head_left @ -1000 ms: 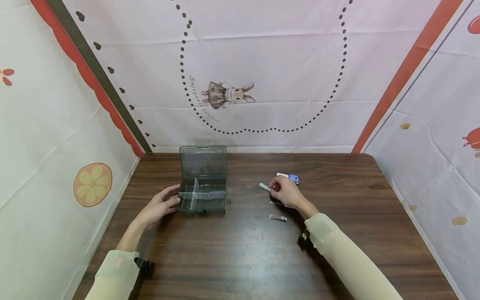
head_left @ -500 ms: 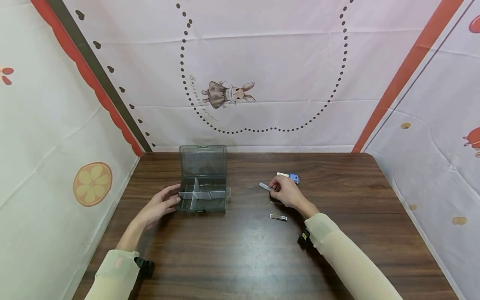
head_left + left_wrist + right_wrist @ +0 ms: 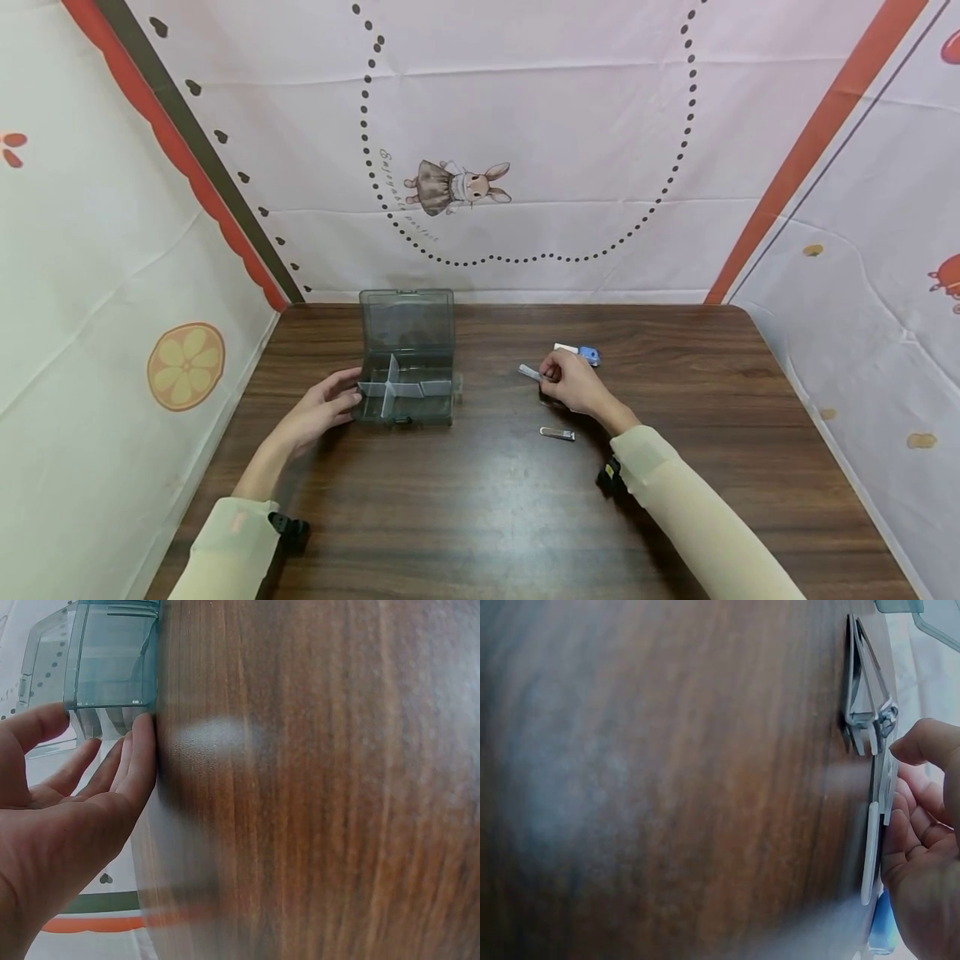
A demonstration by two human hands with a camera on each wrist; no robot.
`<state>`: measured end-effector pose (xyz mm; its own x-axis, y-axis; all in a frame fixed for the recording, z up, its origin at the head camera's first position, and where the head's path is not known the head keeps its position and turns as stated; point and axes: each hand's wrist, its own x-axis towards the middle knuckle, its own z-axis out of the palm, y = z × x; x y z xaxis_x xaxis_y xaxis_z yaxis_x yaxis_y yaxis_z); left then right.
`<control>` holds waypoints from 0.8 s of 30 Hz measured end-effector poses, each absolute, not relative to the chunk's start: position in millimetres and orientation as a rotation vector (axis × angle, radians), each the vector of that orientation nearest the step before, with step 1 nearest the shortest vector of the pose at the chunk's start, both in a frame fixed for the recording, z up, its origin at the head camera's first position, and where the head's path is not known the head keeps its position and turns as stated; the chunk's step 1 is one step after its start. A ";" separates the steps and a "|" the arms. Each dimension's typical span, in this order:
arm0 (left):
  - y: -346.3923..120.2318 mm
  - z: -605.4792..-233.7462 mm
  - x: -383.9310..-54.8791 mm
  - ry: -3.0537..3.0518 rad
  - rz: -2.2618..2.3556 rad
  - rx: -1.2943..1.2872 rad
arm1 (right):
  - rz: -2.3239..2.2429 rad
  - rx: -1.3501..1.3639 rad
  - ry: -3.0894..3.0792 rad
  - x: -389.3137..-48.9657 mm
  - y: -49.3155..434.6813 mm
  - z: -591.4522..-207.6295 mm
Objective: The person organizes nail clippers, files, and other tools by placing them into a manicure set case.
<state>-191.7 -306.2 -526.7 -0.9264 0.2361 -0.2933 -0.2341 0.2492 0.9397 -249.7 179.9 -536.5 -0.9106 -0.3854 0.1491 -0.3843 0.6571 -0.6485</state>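
My left hand (image 3: 321, 412) rests at the left side of a translucent green divided box (image 3: 423, 410), whose lid (image 3: 407, 321) stands raised at the back. In the left wrist view its fingers touch the box's (image 3: 112, 660) wall, loosely extended. Further right, my right hand (image 3: 576, 385) pinches a slim pale strip (image 3: 528, 372) low over the table; the fingers cover its other end. A metal nail clipper (image 3: 557, 433) lies in front of that hand. Beneath the hand, in the right wrist view, is a thin white piece (image 3: 870, 855).
Behind the right hand lies a small blue item (image 3: 589, 356) beside a white one (image 3: 564, 348), partly hidden. Pale dividers (image 3: 390, 389) split the box inside. The brown wooden table (image 3: 465, 517) meets a printed cloth (image 3: 570, 167) at its back.
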 end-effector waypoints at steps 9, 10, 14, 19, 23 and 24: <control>-306.7 -528.2 -191.9 2.161 1.699 -0.018 | -1.157 -0.639 2.822 -249.7 180.2 -534.8; -306.8 -528.2 -191.7 2.162 1.698 -0.019 | -1.163 -0.630 2.815 -249.7 180.7 -534.8; -307.8 -528.6 -191.5 2.163 1.700 -0.023 | -1.178 -0.597 2.781 -249.8 182.4 -533.9; -308.1 -528.6 -191.1 2.158 1.702 -0.010 | -1.184 -0.578 2.751 -249.7 183.3 -531.8; -307.7 -529.5 -191.3 2.153 1.708 -0.008 | -1.202 -0.585 2.736 -249.7 183.5 -530.5; -307.7 -529.9 -191.2 2.153 1.707 -0.004 | -1.208 -0.588 2.733 -249.6 183.6 -530.1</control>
<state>-191.2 -307.7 -529.9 -0.9236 0.2359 -0.3022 -0.2405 0.2575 0.9359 -249.6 183.6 -530.1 -0.9210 -0.3838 0.0669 -0.3078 0.6115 -0.7289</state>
